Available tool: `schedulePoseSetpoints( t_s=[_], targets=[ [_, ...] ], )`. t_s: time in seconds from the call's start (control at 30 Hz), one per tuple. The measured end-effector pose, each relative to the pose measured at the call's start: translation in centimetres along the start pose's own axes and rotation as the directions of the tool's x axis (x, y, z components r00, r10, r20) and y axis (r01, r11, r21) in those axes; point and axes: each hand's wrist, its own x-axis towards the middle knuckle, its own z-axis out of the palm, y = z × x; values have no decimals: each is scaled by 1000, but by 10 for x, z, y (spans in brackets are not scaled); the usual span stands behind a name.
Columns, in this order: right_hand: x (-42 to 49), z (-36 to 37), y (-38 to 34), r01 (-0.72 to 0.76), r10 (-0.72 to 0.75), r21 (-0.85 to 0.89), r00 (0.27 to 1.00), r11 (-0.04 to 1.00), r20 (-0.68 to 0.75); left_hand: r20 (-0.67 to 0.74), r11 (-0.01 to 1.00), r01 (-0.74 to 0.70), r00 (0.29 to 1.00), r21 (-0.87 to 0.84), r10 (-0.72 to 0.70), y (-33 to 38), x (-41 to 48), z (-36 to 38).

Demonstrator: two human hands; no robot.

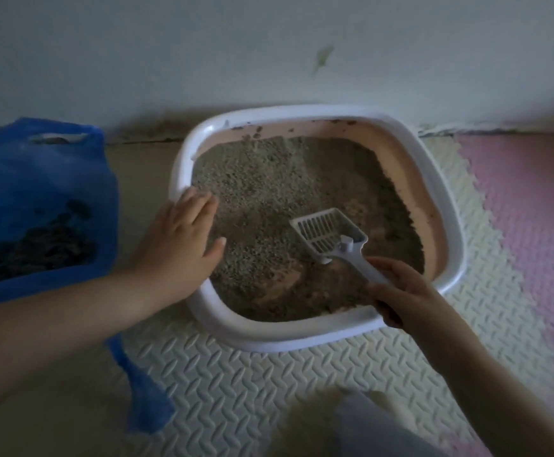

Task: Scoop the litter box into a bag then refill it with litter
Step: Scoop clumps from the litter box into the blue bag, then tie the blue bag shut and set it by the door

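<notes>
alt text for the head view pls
A right hand grips a white slotted scoop in a white-rimmed litter box; the left hand rests on its rim. A blue bag holding dark clumps sits left of it.

Bag (38, 199) left of litter box (447, 258), scoop (331, 234) inside

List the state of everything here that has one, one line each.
litter box: uncovered, holds uneven litter.
scoop: tilted over the litter, head looks empty.
blue bag: open, dark clumps inside.
left hand: open, resting on the box's left rim.
right hand: gripping the scoop's handle.
</notes>
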Motion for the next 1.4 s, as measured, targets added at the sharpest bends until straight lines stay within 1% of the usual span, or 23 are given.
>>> schedulePoseSetpoints(
  t_s=[0.07, 0.13, 0.23, 0.4, 0.63, 0.77, 0.83, 0.87, 0.9, 0.93, 0.97, 1.0, 1.03, 1.07, 1.13, 1.23, 1.3, 1.4],
  targets=[
    [-2, -8, 9, -23, 24, 52, 1000, 998, -11, 25, 999, 23, 999, 23, -24, 1, 8, 7],
    [-4, -13, 14, -27, 30, 83, 999, 996, -30, 5, 999, 2, 1000, 49, -2, 0, 10, 12],
    [-9, -16, 19, -44, 47, 68, 998, 997, -51, -38, 998, -33, 999, 57, 36, -2, 10, 16],
    [-13, -17, 26, -60, 65, 66, 996, 996, -66, -90, 999, -34, 995, 34, 37, -3, 10, 20],
    [-17, -16, 29, -69, 71, 38, 996, 997, -59, -123, 999, -28, 992, 19, 30, -3, 10, 21],
    [-17, -18, 29, -56, 54, -40, 996, 998, -65, -127, 999, -43, 991, 31, 47, -6, 10, 23],
    [-17, -22, 28, -47, 39, -135, 997, 990, -63, -123, 999, -42, 991, 35, 46, -6, 9, 23],
    [-18, -25, 27, -37, 23, -228, 998, 973, -65, -124, 999, -43, 991, 33, 46, -6, 9, 24],
    [-20, -30, 26, -23, -4, -362, 997, 932, -75, -126, 999, -45, 991, 31, 48, -6, 9, 24],
    [-22, -35, 24, -10, -46, -515, 994, 857, -96, -126, 998, -47, 991, 30, 50, -6, 9, 23],
    [-24, -40, 22, 1, -108, -651, 987, 759, -123, -126, 998, -48, 991, 30, 51, -6, 9, 23],
    [-25, -45, 18, 15, -183, -745, 972, 667, -145, -127, 999, -47, 991, 28, 50, -6, 9, 23],
    [-25, -47, 13, 35, -260, -799, 953, 600, -153, -126, 999, -44, 991, 26, 47, -6, 8, 23],
    [-24, -47, 6, 65, -332, -830, 931, 553, -149, -125, 999, -41, 991, 25, 44, -6, 8, 23],
    [-16, -40, -9, 162, -459, -854, 883, 495, -99, -109, 999, -41, 993, 28, 44, -7, 8, 22],
    [7, -13, -33, 360, -580, -834, 812, 418, 60, -77, 999, -51, 996, 10, 52, -11, 7, 19],
    [25, 13, -48, 475, -625, -823, 754, 311, 199, -73, 998, -63, 995, -4, 62, -16, 4, 13],
    [48, 57, -69, 596, -615, -784, 687, 172, 387, -124, 997, -67, 990, 42, 72, -30, -5, -8]
  ],
)
